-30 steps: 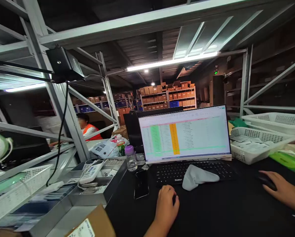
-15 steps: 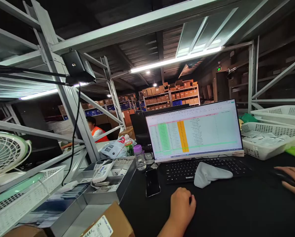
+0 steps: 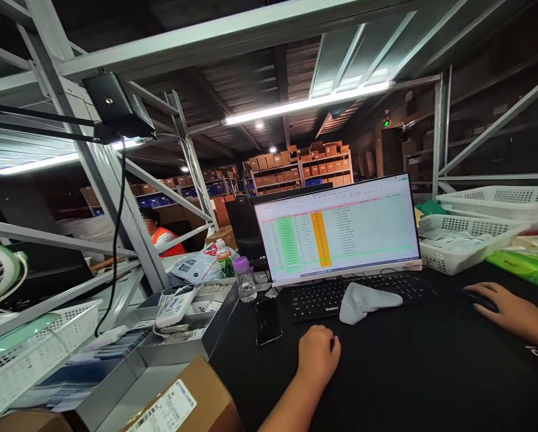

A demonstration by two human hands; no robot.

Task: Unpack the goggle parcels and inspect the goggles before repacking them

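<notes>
My left hand (image 3: 317, 355) rests on the black desk mat (image 3: 386, 378) as a loose fist, in front of the black keyboard (image 3: 354, 294); whether it holds anything is hidden. A grey cloth (image 3: 368, 300) lies on the keyboard's front edge. My right hand (image 3: 507, 309) lies curled over a black mouse (image 3: 478, 300) at the right. Behind the keyboard a monitor (image 3: 336, 231) shows a spreadsheet with green and orange columns. A black phone (image 3: 268, 321) lies flat to the left of the keyboard.
A purple-capped bottle (image 3: 244, 279) and a metal tray (image 3: 192, 327) with a scanner stand at the left, with a cardboard box (image 3: 183, 405) nearer me. White baskets (image 3: 467, 243) sit at the right. Grey rack posts (image 3: 107, 180) rise on the left. A person in an orange vest (image 3: 163, 234) sits behind.
The view has swung back to the left and slightly down. My right hand shows more fully on the mouse. My left hand stays a fist on the mat.
</notes>
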